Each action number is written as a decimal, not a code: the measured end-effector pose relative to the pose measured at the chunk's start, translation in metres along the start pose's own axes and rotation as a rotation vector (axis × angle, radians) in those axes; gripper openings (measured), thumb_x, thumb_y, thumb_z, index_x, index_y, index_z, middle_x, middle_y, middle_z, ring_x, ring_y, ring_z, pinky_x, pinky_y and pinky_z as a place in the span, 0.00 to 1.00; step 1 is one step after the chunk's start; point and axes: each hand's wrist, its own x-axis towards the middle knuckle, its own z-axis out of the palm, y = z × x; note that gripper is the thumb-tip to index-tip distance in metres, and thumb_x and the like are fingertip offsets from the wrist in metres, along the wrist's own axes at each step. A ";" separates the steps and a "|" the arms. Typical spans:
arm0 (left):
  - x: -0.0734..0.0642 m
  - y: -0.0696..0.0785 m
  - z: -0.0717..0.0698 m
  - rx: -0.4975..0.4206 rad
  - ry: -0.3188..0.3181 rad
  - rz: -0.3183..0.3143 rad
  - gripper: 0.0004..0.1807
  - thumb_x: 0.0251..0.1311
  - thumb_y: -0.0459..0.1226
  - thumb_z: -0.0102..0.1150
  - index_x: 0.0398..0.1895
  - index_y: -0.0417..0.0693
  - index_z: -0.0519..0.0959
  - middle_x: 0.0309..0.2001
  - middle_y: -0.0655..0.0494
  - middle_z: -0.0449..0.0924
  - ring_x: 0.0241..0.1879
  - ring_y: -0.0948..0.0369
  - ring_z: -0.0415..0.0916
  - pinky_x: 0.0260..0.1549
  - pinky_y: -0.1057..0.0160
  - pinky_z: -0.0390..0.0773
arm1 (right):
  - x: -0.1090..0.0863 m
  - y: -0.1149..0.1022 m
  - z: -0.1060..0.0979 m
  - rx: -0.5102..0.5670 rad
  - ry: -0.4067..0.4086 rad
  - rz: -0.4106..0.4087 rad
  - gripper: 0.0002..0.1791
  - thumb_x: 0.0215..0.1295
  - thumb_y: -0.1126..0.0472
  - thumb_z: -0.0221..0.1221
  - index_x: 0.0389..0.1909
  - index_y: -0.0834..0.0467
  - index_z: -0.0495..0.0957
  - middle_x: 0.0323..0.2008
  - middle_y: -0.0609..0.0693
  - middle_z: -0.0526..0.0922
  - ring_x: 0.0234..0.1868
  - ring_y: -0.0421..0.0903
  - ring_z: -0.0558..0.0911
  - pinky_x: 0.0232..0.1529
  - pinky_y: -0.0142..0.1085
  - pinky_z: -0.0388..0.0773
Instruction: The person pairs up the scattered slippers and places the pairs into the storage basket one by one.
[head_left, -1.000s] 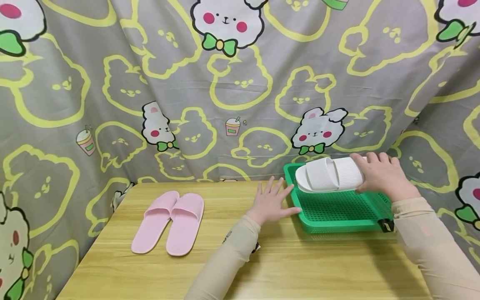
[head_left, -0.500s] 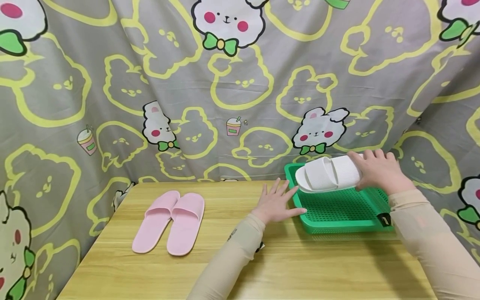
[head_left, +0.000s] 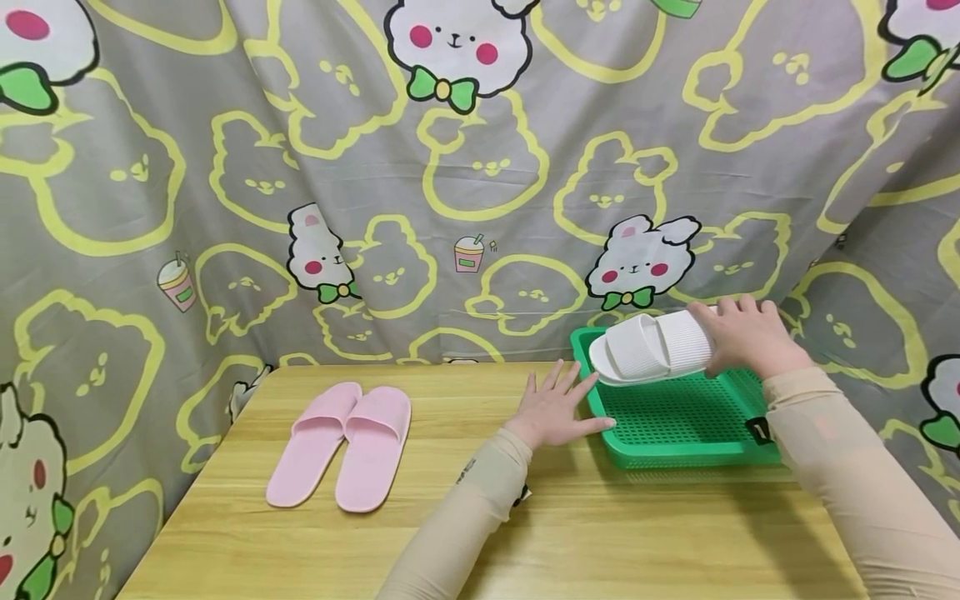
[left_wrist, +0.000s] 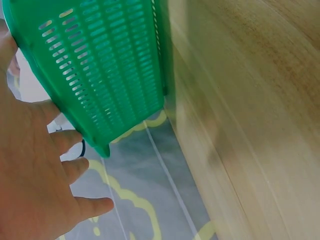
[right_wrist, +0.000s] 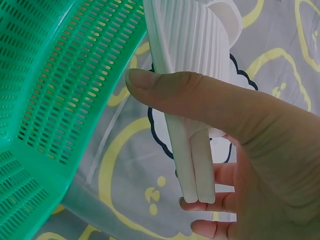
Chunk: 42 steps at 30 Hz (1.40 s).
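My right hand [head_left: 750, 337] grips a pair of white slippers [head_left: 636, 348] by the heel end, over the back of a green basket [head_left: 697, 455]. In the right wrist view, the thumb lies across the ribbed sole and two heels [right_wrist: 192, 172] are pressed together, with fingers behind them. The slippers' toe end points left, near the basket's left rim. My left hand [head_left: 551, 410] is spread at that rim, its fingers straight; in the left wrist view, fingertips touch the basket's edge [left_wrist: 62, 107].
A pair of pink slippers [head_left: 341, 446] lies side by side on the left of the wooden table [head_left: 600, 533]. A black clip-like piece [head_left: 759, 430] is on the basket's front right. A patterned curtain [head_left: 487, 208] hangs behind the table.
My left hand has shifted right, closer against the basket's rim. My right hand has moved a little left and up with the white slippers, tilting their heel end up slightly.
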 end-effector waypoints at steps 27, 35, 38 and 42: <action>-0.001 0.000 0.001 -0.023 -0.005 -0.003 0.45 0.59 0.74 0.34 0.77 0.73 0.44 0.80 0.60 0.39 0.79 0.55 0.29 0.73 0.36 0.42 | 0.021 -0.009 0.017 -0.004 -0.068 0.009 0.59 0.20 0.52 0.80 0.63 0.58 0.66 0.47 0.69 0.73 0.45 0.68 0.67 0.42 0.60 0.65; 0.000 0.000 0.002 -0.024 -0.003 -0.012 0.45 0.58 0.75 0.34 0.77 0.74 0.43 0.80 0.61 0.38 0.79 0.55 0.29 0.73 0.37 0.42 | 0.026 -0.009 0.025 0.006 -0.086 0.020 0.58 0.19 0.52 0.79 0.62 0.57 0.66 0.46 0.69 0.72 0.46 0.68 0.67 0.42 0.60 0.65; 0.000 0.000 0.002 -0.024 0.001 -0.012 0.45 0.58 0.75 0.34 0.77 0.74 0.43 0.80 0.61 0.38 0.79 0.55 0.29 0.73 0.37 0.43 | 0.027 -0.010 0.028 0.008 -0.086 0.032 0.58 0.20 0.53 0.80 0.62 0.57 0.66 0.47 0.70 0.72 0.47 0.69 0.66 0.43 0.61 0.65; 0.000 0.000 0.002 -0.019 0.001 -0.011 0.45 0.59 0.75 0.34 0.77 0.74 0.43 0.80 0.61 0.38 0.79 0.55 0.29 0.73 0.37 0.43 | 0.028 -0.008 0.035 0.009 -0.078 0.037 0.59 0.20 0.53 0.80 0.63 0.58 0.66 0.49 0.71 0.72 0.48 0.71 0.66 0.43 0.62 0.65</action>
